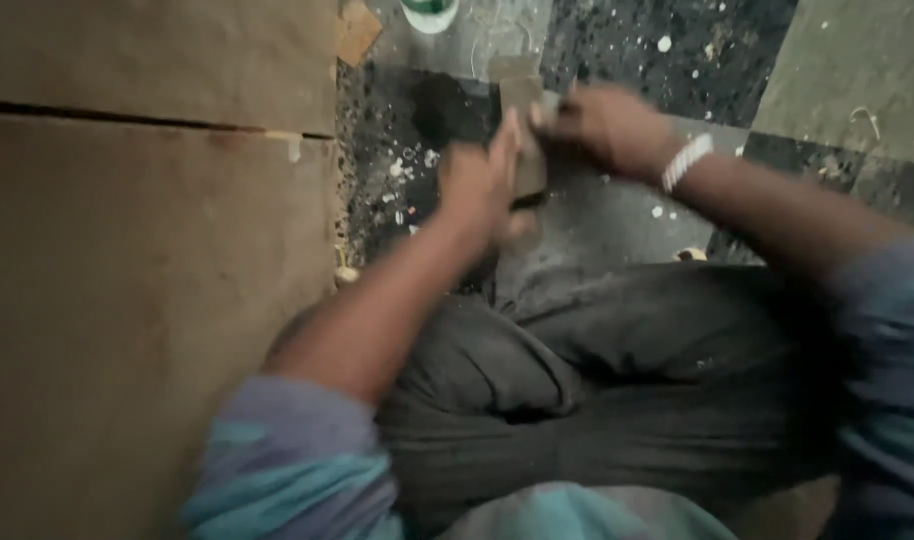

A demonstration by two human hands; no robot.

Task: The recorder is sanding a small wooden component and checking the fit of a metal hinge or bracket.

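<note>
Hands (482,185) (607,125) around brown block (525,135)

Your left side is walled off by the wooden board (147,300), whose edge runs just beside the left hand (477,190). Ahead, a green-and-white container (429,12) and a cardboard scrap (357,30) sit near the board's far edge. To your right, the speckled floor (797,90) lies open.

At the top edge of your view, a small white container (429,12) with a green band stands on the speckled floor (677,45).
</note>
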